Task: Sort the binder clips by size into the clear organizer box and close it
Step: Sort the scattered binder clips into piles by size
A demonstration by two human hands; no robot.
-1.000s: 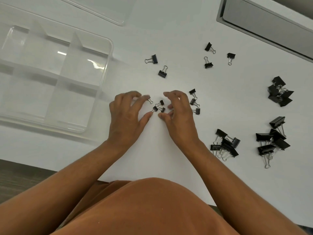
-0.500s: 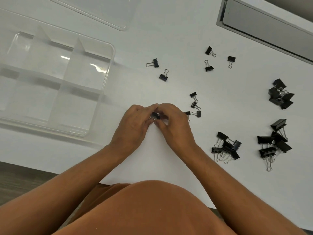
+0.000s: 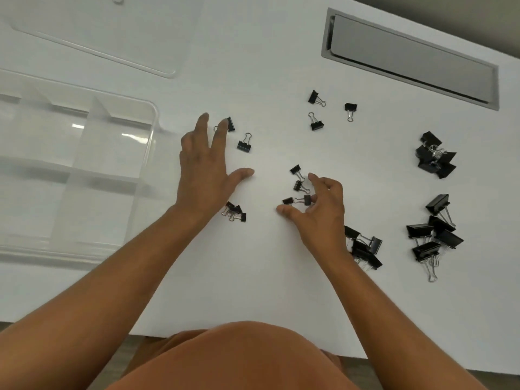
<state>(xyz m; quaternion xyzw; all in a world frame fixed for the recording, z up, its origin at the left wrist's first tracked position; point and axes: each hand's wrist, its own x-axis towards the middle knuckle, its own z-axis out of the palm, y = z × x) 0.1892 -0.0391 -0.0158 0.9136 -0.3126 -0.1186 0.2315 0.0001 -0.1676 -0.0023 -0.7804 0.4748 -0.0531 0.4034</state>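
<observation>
Left hand [image 3: 204, 167], fingers spread and holding nothing, reaches toward a clip [image 3: 230, 124] at upper centre; right hand [image 3: 320, 209], fingers curled loosely apart, rakes small clips [image 3: 298, 200] together mid-frame, likely grouping by size; box [image 3: 84, 170] empty, left on worktop [image 3: 267, 277].

Organizer box [image 3: 84, 170] cut off at left edge (clip [image 3: 230, 124] partly behind fingers).

The two hands no longer meet over the tiny clips. The left hand [image 3: 202, 167] now stretches forward, fingers [image 3: 222, 130] straight, toward a small clip [image 3: 230, 124]. A gathered cluster of tiny clips [image 3: 235, 213] lies beside its wrist. The right hand [image 3: 320, 209] has shifted right, curling over another few tiny clips [image 3: 298, 192].
</observation>
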